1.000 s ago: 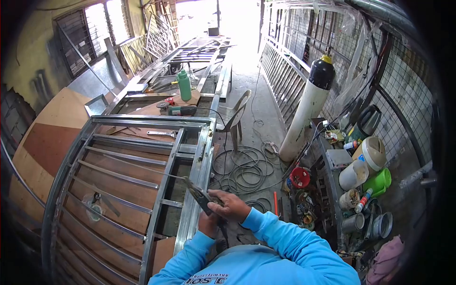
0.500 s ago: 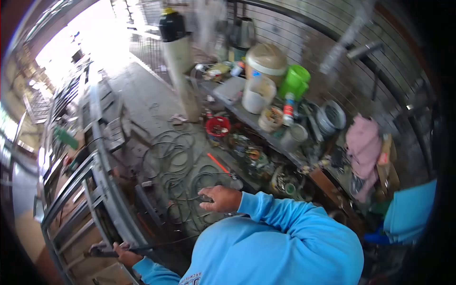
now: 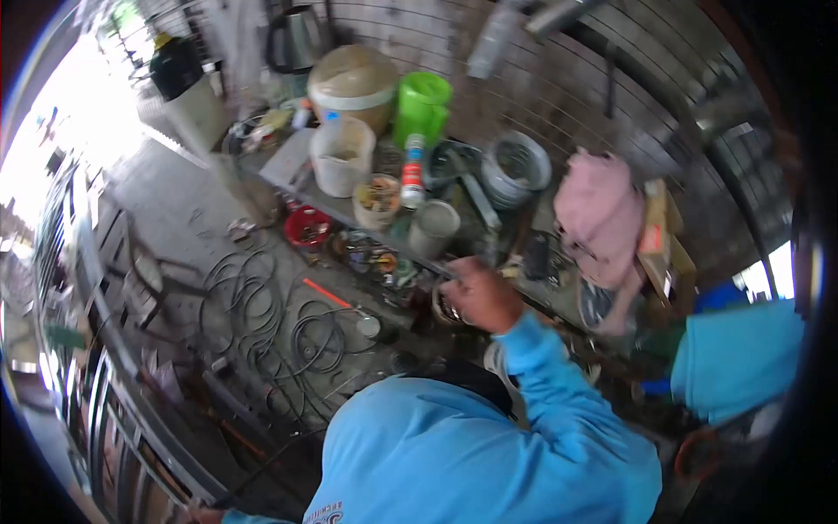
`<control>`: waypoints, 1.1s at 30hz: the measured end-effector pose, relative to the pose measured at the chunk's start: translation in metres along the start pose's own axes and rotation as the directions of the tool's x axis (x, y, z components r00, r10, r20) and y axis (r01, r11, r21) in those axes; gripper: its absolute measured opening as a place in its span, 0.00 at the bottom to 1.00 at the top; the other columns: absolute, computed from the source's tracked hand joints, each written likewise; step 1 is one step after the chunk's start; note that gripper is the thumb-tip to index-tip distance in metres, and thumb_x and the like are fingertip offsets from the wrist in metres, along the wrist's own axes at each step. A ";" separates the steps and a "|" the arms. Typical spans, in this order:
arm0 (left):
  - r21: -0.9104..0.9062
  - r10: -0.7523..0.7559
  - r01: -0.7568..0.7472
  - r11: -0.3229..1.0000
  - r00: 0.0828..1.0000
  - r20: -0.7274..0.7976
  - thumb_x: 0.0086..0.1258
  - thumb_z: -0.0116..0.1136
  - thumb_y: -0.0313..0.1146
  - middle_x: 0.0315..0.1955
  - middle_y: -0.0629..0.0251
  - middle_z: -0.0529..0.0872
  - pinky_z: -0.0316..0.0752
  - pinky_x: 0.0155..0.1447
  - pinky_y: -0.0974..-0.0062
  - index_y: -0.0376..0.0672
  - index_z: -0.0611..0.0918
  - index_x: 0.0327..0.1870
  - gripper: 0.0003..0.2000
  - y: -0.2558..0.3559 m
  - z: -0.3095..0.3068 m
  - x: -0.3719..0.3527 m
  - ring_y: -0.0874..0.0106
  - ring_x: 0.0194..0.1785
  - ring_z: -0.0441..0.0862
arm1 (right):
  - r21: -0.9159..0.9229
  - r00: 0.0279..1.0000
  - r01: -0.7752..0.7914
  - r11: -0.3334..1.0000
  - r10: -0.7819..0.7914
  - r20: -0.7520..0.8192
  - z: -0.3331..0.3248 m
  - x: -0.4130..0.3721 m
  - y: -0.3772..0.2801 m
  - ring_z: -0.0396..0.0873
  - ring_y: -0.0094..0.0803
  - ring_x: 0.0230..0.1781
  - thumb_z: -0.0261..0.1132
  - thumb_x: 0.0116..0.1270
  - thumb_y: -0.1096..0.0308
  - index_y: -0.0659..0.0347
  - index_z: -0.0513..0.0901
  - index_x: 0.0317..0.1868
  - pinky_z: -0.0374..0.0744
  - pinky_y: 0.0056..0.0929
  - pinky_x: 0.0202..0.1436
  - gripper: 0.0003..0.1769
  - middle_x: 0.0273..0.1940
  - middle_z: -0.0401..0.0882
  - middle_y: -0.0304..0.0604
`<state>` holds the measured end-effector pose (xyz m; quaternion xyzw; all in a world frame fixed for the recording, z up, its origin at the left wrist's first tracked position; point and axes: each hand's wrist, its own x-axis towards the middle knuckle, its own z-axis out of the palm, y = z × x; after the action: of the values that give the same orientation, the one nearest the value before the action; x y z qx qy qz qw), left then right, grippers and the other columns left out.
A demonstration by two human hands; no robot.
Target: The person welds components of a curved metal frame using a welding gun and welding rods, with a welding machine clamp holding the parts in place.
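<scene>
My right hand point(image 3: 485, 297) is over the front edge of the low shelf point(image 3: 325, 208), just right of a grey cup point(image 3: 433, 229). Its fingers look apart and hold nothing visible, though motion blurs them. At the bottom left edge, only a small part of my left hand point(image 3: 205, 515) shows, beside the metal frame point(image 3: 157, 441); its fingers and anything in them are hidden. A tub of small parts point(image 3: 377, 203) and a red-and-white spray can point(image 3: 413, 175) stand left of the grey cup.
Coiled cable point(image 3: 316, 342) and a red bowl point(image 3: 308, 229) are on the floor. The shelf holds a white bucket point(image 3: 340, 162), green pitcher point(image 3: 422, 109), grey bucket point(image 3: 515, 166) and pink cloth point(image 3: 598, 205). Blue fabric point(image 3: 738, 358) lies at the right.
The view has turned right. My right hand has moved from above the coiled cable to the shelf's front edge. My left hand has mostly left view at the bottom left.
</scene>
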<state>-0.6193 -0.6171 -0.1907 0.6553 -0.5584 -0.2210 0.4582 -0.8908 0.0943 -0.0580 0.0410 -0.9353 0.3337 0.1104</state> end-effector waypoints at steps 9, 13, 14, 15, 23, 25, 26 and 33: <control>-0.187 -0.043 0.044 0.981 0.999 0.009 0.69 0.68 0.52 0.47 0.52 0.89 0.79 0.52 0.64 0.26 0.86 0.51 0.30 0.012 -0.032 -0.018 0.63 0.44 0.85 | -0.447 0.931 -0.293 0.845 0.144 -0.336 -0.076 -0.015 0.144 0.79 0.57 0.50 0.72 0.65 0.56 0.64 0.78 0.58 0.76 0.51 0.56 0.27 0.48 0.82 0.58; -0.348 -0.092 0.099 0.932 0.995 0.037 0.69 0.68 0.50 0.44 0.55 0.89 0.79 0.50 0.66 0.28 0.87 0.49 0.26 -0.002 -0.029 -0.016 0.67 0.42 0.83 | -0.326 0.961 -0.201 0.924 0.121 -0.248 -0.064 0.002 0.085 0.78 0.43 0.38 0.69 0.71 0.56 0.62 0.79 0.57 0.78 0.42 0.44 0.23 0.45 0.78 0.51; -0.366 -0.201 0.228 0.902 0.973 0.110 0.69 0.68 0.48 0.43 0.56 0.89 0.78 0.49 0.67 0.29 0.87 0.48 0.24 -0.011 -0.032 -0.009 0.68 0.41 0.83 | -0.281 0.975 -0.148 0.948 0.093 -0.201 -0.057 0.007 0.065 0.77 0.41 0.36 0.69 0.71 0.56 0.63 0.79 0.57 0.78 0.40 0.43 0.23 0.45 0.77 0.50; -0.334 -0.101 0.107 0.937 0.994 0.033 0.69 0.68 0.47 0.40 0.58 0.88 0.78 0.48 0.67 0.29 0.87 0.47 0.23 -0.025 -0.033 -0.004 0.69 0.40 0.82 | -0.235 0.987 -0.101 0.967 0.068 -0.145 -0.050 0.011 0.043 0.77 0.39 0.35 0.69 0.71 0.57 0.63 0.78 0.57 0.78 0.39 0.42 0.23 0.45 0.77 0.49; -0.178 -0.034 0.047 0.983 0.997 0.076 0.71 0.66 0.46 0.32 0.61 0.86 0.75 0.43 0.67 0.33 0.87 0.36 0.20 0.008 -0.089 -0.067 0.70 0.34 0.80 | 0.068 0.953 0.122 0.990 -0.136 0.272 -0.004 0.015 -0.026 0.76 0.30 0.32 0.71 0.69 0.62 0.65 0.77 0.59 0.78 0.29 0.35 0.24 0.49 0.75 0.48; -0.115 -0.091 0.109 0.987 0.984 0.153 0.71 0.64 0.46 0.30 0.60 0.88 0.74 0.43 0.67 0.34 0.87 0.34 0.19 0.012 -0.095 -0.066 0.69 0.34 0.81 | 0.064 0.922 0.209 0.976 -0.219 0.321 0.002 0.017 -0.030 0.77 0.31 0.33 0.71 0.69 0.61 0.65 0.77 0.60 0.79 0.30 0.34 0.24 0.49 0.75 0.48; -0.130 -0.080 0.101 0.986 0.984 0.162 0.71 0.64 0.45 0.30 0.61 0.88 0.74 0.44 0.67 0.33 0.87 0.34 0.19 0.011 -0.095 -0.065 0.70 0.34 0.81 | 0.075 0.912 0.198 0.977 -0.211 0.352 0.004 0.018 -0.033 0.77 0.32 0.32 0.71 0.69 0.61 0.65 0.77 0.59 0.79 0.30 0.34 0.24 0.49 0.76 0.48; 0.203 0.597 -0.697 0.687 0.702 0.389 0.73 0.57 0.36 0.34 0.50 0.91 0.80 0.36 0.54 0.48 0.86 0.50 0.10 -0.064 -0.088 -0.028 0.57 0.30 0.88 | 0.093 0.875 0.126 0.988 -0.155 0.458 0.013 0.025 -0.030 0.80 0.39 0.34 0.71 0.65 0.67 0.65 0.78 0.58 0.80 0.38 0.42 0.23 0.47 0.80 0.52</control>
<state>-0.5230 -0.5630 -0.2087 0.4402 -0.8452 -0.0385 0.3005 -0.9127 0.0629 -0.0436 0.1906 -0.9185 0.3335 -0.0938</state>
